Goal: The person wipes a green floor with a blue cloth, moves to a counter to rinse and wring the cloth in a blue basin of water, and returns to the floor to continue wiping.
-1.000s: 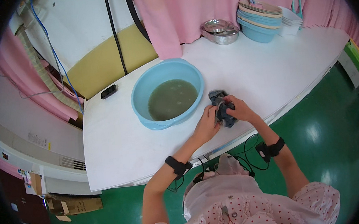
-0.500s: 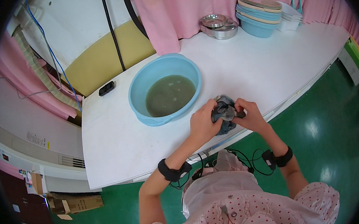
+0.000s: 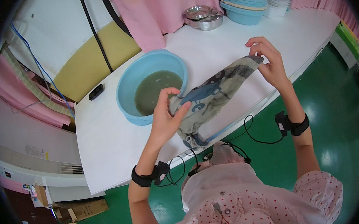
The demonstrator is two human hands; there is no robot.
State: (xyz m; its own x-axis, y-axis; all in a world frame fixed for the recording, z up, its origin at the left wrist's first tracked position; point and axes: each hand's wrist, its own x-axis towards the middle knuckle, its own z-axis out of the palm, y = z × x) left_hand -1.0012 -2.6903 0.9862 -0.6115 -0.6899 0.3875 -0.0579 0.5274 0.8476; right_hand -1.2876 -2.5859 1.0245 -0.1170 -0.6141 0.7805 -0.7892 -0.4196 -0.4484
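Cloth [image 3: 213, 95]: thin, wrinkled woven fabric, grey-green with blue and near-black printed patches, stretched diagonally between both hands above the table's [image 3: 116, 154] near edge; lower end bunched into folds. Left hand [image 3: 164, 119] grips its left end, thumb across the front; right hand [image 3: 272, 64] pinches the upper right corner, other fingers curled loose. Round blue basin [image 3: 123, 97], smooth plastic look, left of cloth, murky grey-green water [image 3: 155, 88] inside. Far edge: shiny round metal dishes [image 3: 208, 23], nested blue and beige tubs [image 3: 245, 13]. Small black oblong object [image 3: 96, 92] near far-left corner.
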